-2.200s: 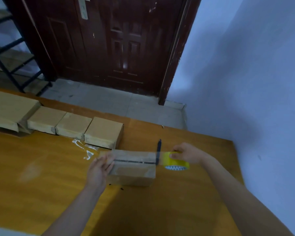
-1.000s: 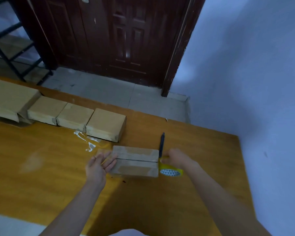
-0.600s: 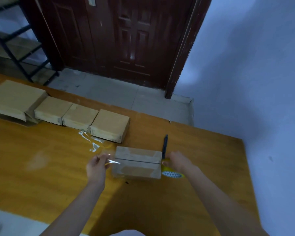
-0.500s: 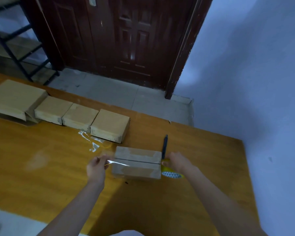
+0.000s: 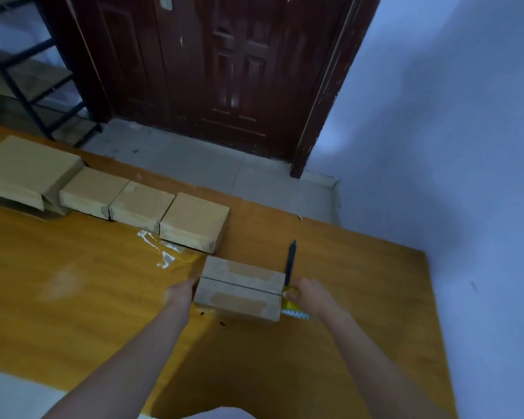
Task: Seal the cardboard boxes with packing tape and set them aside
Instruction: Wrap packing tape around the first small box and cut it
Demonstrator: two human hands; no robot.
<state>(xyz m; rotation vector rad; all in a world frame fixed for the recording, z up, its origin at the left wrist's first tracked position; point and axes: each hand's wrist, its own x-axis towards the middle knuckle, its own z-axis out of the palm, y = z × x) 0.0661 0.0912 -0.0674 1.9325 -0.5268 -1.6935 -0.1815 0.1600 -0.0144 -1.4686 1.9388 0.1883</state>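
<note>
A small cardboard box [image 5: 239, 287] lies on the orange wooden table [image 5: 73, 297] in front of me, with a dark seam running along its top. My left hand [image 5: 180, 293] presses against the box's left end; its fingertips are hidden by the box edge. My right hand [image 5: 310, 297] grips a yellow roll of packing tape [image 5: 291, 308] low against the box's right end. Clear tape is hard to make out on the box top.
Three closed boxes [image 5: 139, 207] sit in a row at the table's far edge, beside a larger box [image 5: 25, 170] at the far left. A dark pen [image 5: 290, 261] lies just behind the tape roll. Crumpled clear tape scraps [image 5: 161, 252] lie left of the box.
The right hand drew tape across the box top and lowered the roll to the right end. The left hand, which pinched the tape end half a second ago, now presses on the left end.
</note>
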